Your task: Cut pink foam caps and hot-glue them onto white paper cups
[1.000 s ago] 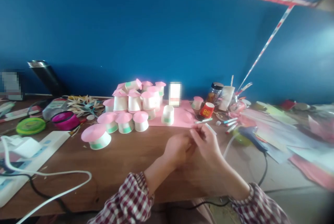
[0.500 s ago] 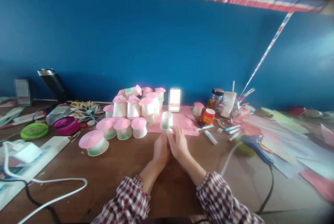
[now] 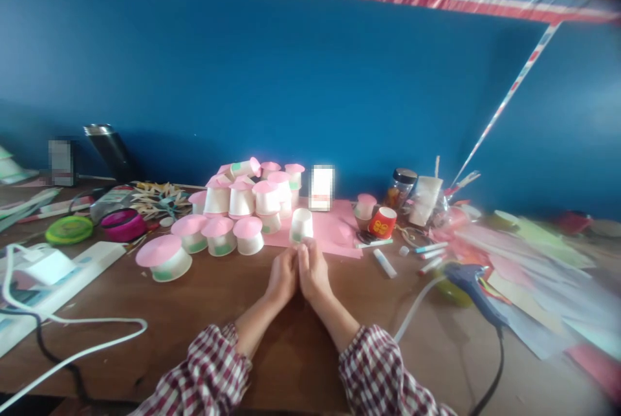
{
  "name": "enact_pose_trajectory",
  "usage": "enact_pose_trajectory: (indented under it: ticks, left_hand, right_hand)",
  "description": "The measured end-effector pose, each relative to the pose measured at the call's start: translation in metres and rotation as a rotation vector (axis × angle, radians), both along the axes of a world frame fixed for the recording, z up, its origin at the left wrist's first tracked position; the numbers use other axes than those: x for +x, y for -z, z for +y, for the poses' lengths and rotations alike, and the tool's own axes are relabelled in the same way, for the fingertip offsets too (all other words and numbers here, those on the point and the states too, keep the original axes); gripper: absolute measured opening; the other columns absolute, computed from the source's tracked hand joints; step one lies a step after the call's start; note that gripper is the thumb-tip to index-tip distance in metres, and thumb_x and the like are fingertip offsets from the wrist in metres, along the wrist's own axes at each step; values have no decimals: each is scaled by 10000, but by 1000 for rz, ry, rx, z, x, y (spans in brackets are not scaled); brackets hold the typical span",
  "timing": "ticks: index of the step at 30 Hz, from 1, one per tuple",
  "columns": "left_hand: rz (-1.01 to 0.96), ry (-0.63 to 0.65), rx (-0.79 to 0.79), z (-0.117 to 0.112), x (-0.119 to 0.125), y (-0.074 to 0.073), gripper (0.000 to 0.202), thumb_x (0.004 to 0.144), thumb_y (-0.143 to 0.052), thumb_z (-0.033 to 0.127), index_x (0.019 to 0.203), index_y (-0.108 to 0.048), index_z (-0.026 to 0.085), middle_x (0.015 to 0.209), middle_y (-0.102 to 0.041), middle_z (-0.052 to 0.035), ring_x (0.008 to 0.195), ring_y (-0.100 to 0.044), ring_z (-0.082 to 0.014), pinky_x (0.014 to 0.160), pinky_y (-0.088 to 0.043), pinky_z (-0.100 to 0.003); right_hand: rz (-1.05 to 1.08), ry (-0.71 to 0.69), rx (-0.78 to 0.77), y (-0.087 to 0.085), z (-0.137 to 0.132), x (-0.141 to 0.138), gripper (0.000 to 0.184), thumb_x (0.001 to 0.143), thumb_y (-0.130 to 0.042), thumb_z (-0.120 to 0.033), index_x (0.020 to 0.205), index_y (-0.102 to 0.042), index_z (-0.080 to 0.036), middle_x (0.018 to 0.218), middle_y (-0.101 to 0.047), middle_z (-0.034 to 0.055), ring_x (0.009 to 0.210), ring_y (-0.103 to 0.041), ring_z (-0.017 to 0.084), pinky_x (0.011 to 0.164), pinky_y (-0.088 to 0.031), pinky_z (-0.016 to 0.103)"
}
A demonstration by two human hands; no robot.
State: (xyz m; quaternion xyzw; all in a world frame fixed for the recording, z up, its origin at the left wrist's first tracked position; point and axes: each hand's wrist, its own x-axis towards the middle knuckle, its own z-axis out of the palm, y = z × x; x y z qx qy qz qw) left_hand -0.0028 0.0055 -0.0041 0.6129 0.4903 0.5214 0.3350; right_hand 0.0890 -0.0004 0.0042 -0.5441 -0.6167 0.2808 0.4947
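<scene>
My left hand and my right hand lie side by side on the brown table, both sleeves in red-and-white check. Their fingers point forward, close together, and the tips meet on the lower rim of a white paper cup standing upside down with a green band. The cup stands on the near edge of a pink paper sheet. A white glue stick lies on the table to the right of my right hand.
A pile of pink-topped paper cups stands at the left behind my hands, one larger cup apart. A blue glue gun with cable, markers, a red cup, jars and loose paper lie right. A white power strip and cables lie left.
My right hand has let go of the white glue stick, which now lies on the table. Both hands have moved left and forward to the upturned white cup.
</scene>
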Motion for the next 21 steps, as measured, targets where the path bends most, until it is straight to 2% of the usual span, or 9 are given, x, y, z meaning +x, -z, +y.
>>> enact_pose_trajectory:
  ticks: [6,8,10,11,13,16,21]
  left_hand:
    - [-226,-9,-42,7,-4,1,405,873,-455,472,783,-683,149,428,-472,18,448,-449,-130,504,-355,-243]
    - [-308,20,-61,6,-2,-1,389,859,-489,476,833,-689,143,508,-556,-1,519,-518,-140,564,-406,-247]
    - [-377,107,-69,4,2,-6,330,820,-574,444,914,-683,146,746,-674,-43,734,-608,-174,720,-454,-269]
    - [-407,172,-79,2,4,-9,318,802,-609,420,960,-678,153,868,-692,-56,853,-616,-193,806,-450,-285]
    - [-464,294,-121,-1,7,-14,336,786,-641,389,1036,-668,166,991,-688,-65,991,-595,-219,903,-424,-315]
    - [-562,400,-206,-3,7,-19,374,771,-665,370,1083,-662,162,1028,-684,-80,1061,-573,-242,944,-406,-349]
    - [-617,426,-289,-1,1,-17,322,756,-683,368,974,-672,131,991,-682,-100,1048,-573,-245,908,-419,-349]
  right_hand:
    - [87,59,-24,-2,4,7,355,927,-292,-455,1086,-494,-210,965,-646,64,890,-613,217,792,-443,346]
    - [90,82,-46,-3,6,9,345,923,-291,-455,1037,-504,-210,950,-638,64,862,-607,219,768,-444,347]
    - [99,87,-58,-3,8,10,328,917,-301,-452,1003,-506,-210,957,-628,65,849,-599,216,759,-444,348]
    - [109,82,-59,-3,8,10,316,914,-311,-449,994,-503,-210,959,-624,64,846,-595,214,757,-445,346]
    - [133,71,-55,-2,8,10,292,910,-334,-443,985,-496,-212,960,-618,59,842,-589,208,748,-447,340]
    - [150,56,-48,1,8,10,274,902,-365,-442,991,-488,-214,940,-615,49,830,-586,202,738,-452,339]
    - [195,27,-47,3,9,9,297,851,-478,-443,1043,-474,-216,962,-614,47,863,-602,201,775,-465,351]
